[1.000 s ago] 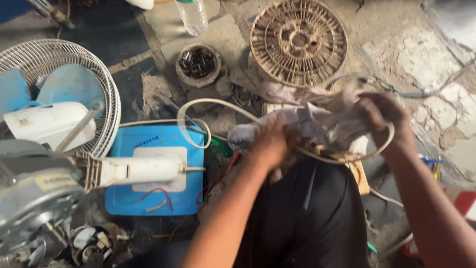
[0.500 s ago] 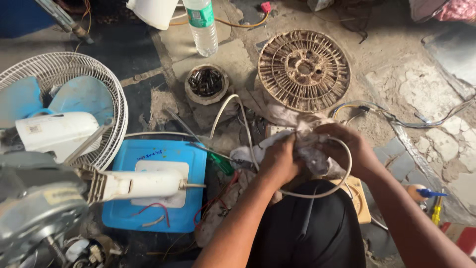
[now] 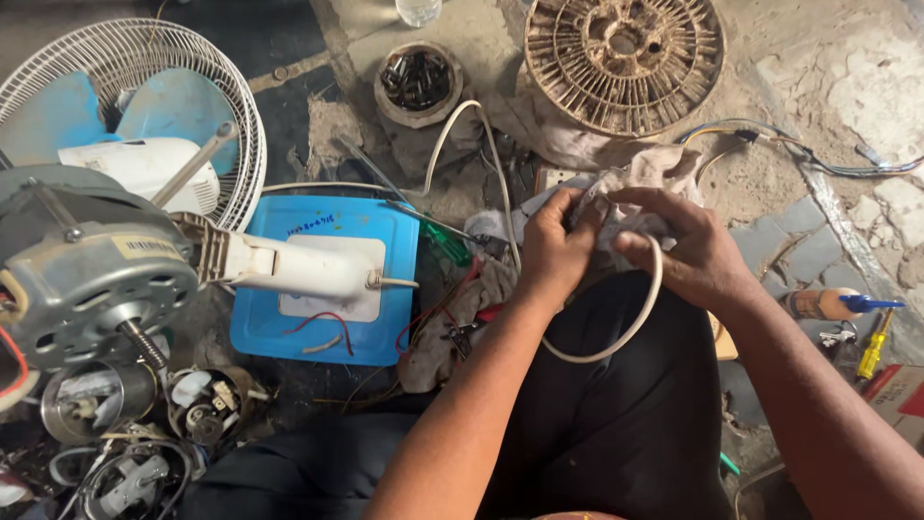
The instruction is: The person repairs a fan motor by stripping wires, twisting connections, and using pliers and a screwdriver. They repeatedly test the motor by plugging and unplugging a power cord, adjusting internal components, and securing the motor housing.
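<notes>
My left hand [image 3: 555, 247] and my right hand [image 3: 681, 247] are pressed together over my lap, both closed on a dirty pale rag [image 3: 647, 178] wrapped around a white cable [image 3: 616, 337]. The cable loops down below my hands and runs up to the left toward a small bowl. The part of the cable inside the rag is hidden by my fingers.
A fan with a blue-bladed wire guard [image 3: 125, 96] and grey motor [image 3: 82, 265] lies left, its white neck over a blue base [image 3: 327, 279]. A rusty round grille [image 3: 624, 58], a bowl of parts [image 3: 418, 82], a green screwdriver [image 3: 438, 236] and loose wires [image 3: 799, 149] surround me.
My hands have drawn closer together on the rag and cable, and the cable loop has shrunk and dropped lower. The view has tilted nearer the floor.
</notes>
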Demonstrator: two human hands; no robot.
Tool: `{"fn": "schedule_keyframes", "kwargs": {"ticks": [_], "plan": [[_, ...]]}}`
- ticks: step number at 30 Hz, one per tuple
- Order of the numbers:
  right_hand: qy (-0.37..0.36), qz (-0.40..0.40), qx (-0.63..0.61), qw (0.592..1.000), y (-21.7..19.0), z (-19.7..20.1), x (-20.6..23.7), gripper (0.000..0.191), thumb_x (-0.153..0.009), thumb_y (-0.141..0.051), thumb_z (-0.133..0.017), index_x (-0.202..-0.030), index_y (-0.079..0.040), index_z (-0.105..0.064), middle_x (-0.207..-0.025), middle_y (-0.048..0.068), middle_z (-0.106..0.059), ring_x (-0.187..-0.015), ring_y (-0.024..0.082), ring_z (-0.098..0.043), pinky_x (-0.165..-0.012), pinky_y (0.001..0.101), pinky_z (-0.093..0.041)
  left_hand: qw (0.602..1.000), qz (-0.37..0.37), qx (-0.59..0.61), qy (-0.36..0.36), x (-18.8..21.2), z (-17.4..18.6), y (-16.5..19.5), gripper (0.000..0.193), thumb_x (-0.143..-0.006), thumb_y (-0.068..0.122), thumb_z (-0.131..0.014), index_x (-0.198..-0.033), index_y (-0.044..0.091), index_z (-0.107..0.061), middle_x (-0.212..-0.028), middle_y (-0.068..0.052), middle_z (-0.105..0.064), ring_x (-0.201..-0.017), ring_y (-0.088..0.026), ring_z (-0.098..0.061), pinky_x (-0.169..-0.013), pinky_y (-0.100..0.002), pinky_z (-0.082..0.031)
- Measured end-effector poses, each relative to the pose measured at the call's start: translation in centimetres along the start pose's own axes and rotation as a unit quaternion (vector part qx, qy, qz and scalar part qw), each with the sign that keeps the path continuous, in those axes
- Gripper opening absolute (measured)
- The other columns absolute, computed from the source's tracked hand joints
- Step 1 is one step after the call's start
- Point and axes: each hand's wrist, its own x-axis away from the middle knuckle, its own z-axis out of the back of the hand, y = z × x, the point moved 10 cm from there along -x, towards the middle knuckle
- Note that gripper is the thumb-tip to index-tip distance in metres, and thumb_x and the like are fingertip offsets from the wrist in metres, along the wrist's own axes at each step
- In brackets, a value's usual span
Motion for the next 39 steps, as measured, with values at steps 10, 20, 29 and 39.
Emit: {"fn": "schedule_keyframes", "kwargs": {"ticks": [10,20,29,39], "plan": [[0.311,0.077,0.113,0.941,-2.4,4.9,5.1,0.032,-0.115,-0.024,-0.049,-0.131,-0.001,-0.065,-0.100,0.015,-0.068,-0.081,0.015,-0.063,-0.072,0.0292,-0.051,0.917,0.210,0.173,0.291,-1.5,7.4,-6.8,0.032,-0.098,0.019,-0.047,-0.126,0.004,-0.049,-0.092,-0.014,-0.066,-0.069,-0.026,-0.067,-0.059,-0.039,-0.052],[0.222,0.006,0.120,0.968,-0.5,6.3,5.4,0.025,-0.118,-0.021,-0.056,-0.131,-0.004,-0.069,-0.096,0.010,-0.070,-0.089,0.013,-0.066,-0.079,0.0261,-0.051,0.916,0.182,0.058,-0.352,1.4,-10.6,-3.9,0.066,-0.099,0.058,-0.058,-0.126,0.000,-0.071,-0.112,-0.013,-0.077,-0.100,-0.018,-0.068,-0.090,-0.032,-0.052],[0.118,-0.094,-0.066,0.986,3.0,5.1,4.8,0.035,-0.088,-0.002,-0.070,-0.123,-0.004,-0.068,-0.090,0.003,-0.068,-0.081,0.010,-0.060,-0.070,0.0254,-0.050,0.984,0.013,0.142,-0.102,0.8,-2.6,1.2,0.016,-0.100,0.024,-0.073,-0.106,0.009,-0.071,-0.088,0.002,-0.067,-0.078,-0.008,-0.060,-0.071,-0.029,-0.051],[0.463,0.056,-0.135,0.874,1.9,22.3,10.9,0.020,-0.109,0.000,-0.053,-0.121,0.003,-0.069,-0.111,0.007,-0.071,-0.088,0.011,-0.062,-0.079,0.0252,-0.054,0.982,-0.101,0.122,0.104,0.1,6.9,10.4,0.021,-0.110,0.027,-0.061,-0.104,0.008,-0.058,-0.076,0.000,-0.060,-0.066,-0.011,-0.058,-0.064,-0.029,-0.049]]}}
